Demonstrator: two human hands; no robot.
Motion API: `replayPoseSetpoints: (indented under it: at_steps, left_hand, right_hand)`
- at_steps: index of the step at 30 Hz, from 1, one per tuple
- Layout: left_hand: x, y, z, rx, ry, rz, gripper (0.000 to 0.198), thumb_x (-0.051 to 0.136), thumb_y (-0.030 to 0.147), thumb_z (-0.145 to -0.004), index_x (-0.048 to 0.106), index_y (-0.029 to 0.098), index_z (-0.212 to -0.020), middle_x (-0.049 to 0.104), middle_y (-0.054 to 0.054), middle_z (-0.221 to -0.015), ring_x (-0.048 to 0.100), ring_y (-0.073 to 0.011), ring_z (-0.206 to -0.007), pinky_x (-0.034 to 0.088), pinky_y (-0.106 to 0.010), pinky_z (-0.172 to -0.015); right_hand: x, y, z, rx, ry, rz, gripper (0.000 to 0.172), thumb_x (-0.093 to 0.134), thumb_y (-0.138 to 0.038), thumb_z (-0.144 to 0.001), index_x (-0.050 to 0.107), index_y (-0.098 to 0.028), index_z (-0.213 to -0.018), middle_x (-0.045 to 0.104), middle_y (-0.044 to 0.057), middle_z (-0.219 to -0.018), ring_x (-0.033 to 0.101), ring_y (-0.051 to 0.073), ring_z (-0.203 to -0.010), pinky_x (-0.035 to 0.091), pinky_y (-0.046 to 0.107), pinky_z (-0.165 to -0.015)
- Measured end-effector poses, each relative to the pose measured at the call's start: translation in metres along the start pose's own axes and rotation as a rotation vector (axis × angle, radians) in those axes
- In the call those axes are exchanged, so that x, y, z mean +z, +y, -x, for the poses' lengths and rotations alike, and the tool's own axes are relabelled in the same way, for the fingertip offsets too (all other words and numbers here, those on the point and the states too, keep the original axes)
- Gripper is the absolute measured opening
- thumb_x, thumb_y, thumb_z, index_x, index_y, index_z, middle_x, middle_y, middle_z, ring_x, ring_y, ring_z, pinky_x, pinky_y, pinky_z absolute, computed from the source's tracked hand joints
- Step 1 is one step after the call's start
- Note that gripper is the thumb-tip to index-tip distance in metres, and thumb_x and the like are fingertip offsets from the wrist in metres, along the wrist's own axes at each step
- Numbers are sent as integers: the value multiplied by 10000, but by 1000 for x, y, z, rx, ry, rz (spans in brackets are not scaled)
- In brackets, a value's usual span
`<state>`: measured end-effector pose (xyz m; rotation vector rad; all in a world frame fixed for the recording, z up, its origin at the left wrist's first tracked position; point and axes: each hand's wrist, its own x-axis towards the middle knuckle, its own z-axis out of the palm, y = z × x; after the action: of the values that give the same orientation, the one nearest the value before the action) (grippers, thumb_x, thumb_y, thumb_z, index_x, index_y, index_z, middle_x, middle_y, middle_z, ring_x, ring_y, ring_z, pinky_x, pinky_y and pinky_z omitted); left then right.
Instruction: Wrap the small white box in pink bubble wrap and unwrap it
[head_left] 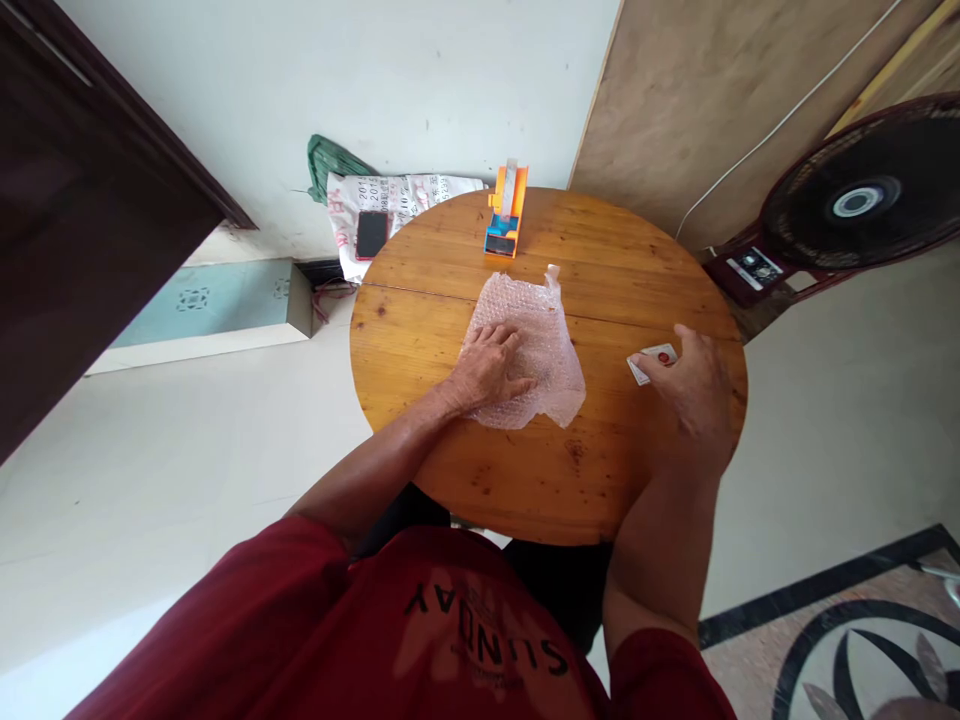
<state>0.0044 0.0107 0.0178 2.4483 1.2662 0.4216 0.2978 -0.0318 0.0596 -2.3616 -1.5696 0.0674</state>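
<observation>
A sheet of pinkish bubble wrap [544, 350] lies spread on the round wooden table [420, 340]. My left hand [491, 367] rests flat on its left part, fingers stretched out. Over at the table's right side, my right hand [690, 385] is above a small white card-like item [660, 356] with a red mark. Thumb and fingers of that hand are apart, with the thumb at the item's edge. Whether the thumb touches it, I cannot tell. Part of the item is hidden behind the hand.
An orange and blue tape dispenser [506, 215] stands at the table's far edge. Behind the table's far left, a phone [372, 235] lies on a printed white sack [412, 195] beside a green bag [334, 165]. A large black fan [862, 195] stands at the right.
</observation>
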Motion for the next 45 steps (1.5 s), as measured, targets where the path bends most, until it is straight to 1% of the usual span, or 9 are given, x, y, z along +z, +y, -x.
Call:
replayPoseSetpoints:
  at_steps: [4,6,11,18,20,26,33,38,45]
  left_hand:
    - [1,-1,0,8,1,-6,749,729,501,-827,496,157,-1451,509,-156,-1513,425,-361,-1427,305,-506,-1214]
    - [2,-1,0,12,9,-15,759,732,501,-824,493,151,-1453,508,-165,-1512,426,-368,-1423,307,-513,-1209]
    - [4,2,0,3,11,-13,822,757,511,-793,473,150,-1474,509,-178,-1508,410,-378,-1436,297,-529,-1207]
    - [0,6,-1,-26,-31,1,906,706,412,-829,299,104,-1578,441,-206,-1570,373,-364,-1480,254,-504,-1235]
    - [-2,6,-1,-31,-69,17,880,654,374,-864,249,104,-1597,439,-206,-1574,363,-349,-1493,241,-496,-1243]
    - [2,3,-2,-17,-19,55,1008,711,382,-780,213,38,-1587,443,-261,-1555,412,-380,-1461,272,-514,-1227]
    - [2,-1,-2,6,12,161,981,713,368,-774,235,76,-1580,416,-245,-1579,396,-367,-1477,308,-516,-1222]
    - [0,-3,-2,12,-9,180,954,680,302,-766,228,89,-1578,408,-235,-1589,383,-356,-1489,296,-532,-1233]
    - [1,-6,-3,45,0,185,908,636,271,-761,264,85,-1568,417,-218,-1587,397,-359,-1475,301,-540,-1234]
  right_hand:
    - [-4,3,0,50,-125,13,568,700,-440,-744,652,-184,-1249,732,165,-1087,667,394,-1018,506,561,-879]
    - [-3,4,-1,50,-63,-59,453,723,-445,-725,705,-205,-1109,742,144,-942,680,392,-925,521,574,-831]
    - [-8,-14,8,-45,117,-707,548,725,-437,-774,640,-253,-1283,737,113,-1078,705,307,-910,597,470,-729]
    - [-1,-83,47,-534,-550,-881,611,762,-398,-789,608,-254,-1363,724,68,-1231,707,270,-1049,578,411,-910]
    - [9,-95,51,-579,-606,-842,610,746,-375,-806,589,-260,-1384,727,52,-1219,698,263,-1056,557,421,-951]
    - [23,-94,43,-477,-578,-786,589,686,-331,-800,590,-236,-1374,731,54,-1154,693,259,-1007,561,441,-925]
    - [36,-87,32,-314,-309,-565,615,694,-348,-756,618,-234,-1356,742,94,-1195,699,312,-1039,555,511,-962]
    - [46,-93,36,-399,-142,-521,642,668,-298,-789,556,-254,-1419,645,108,-1410,622,328,-1253,477,548,-1093]
    - [55,-90,36,-489,-200,-471,739,663,-255,-773,477,-192,-1485,573,167,-1477,547,343,-1357,430,554,-1146]
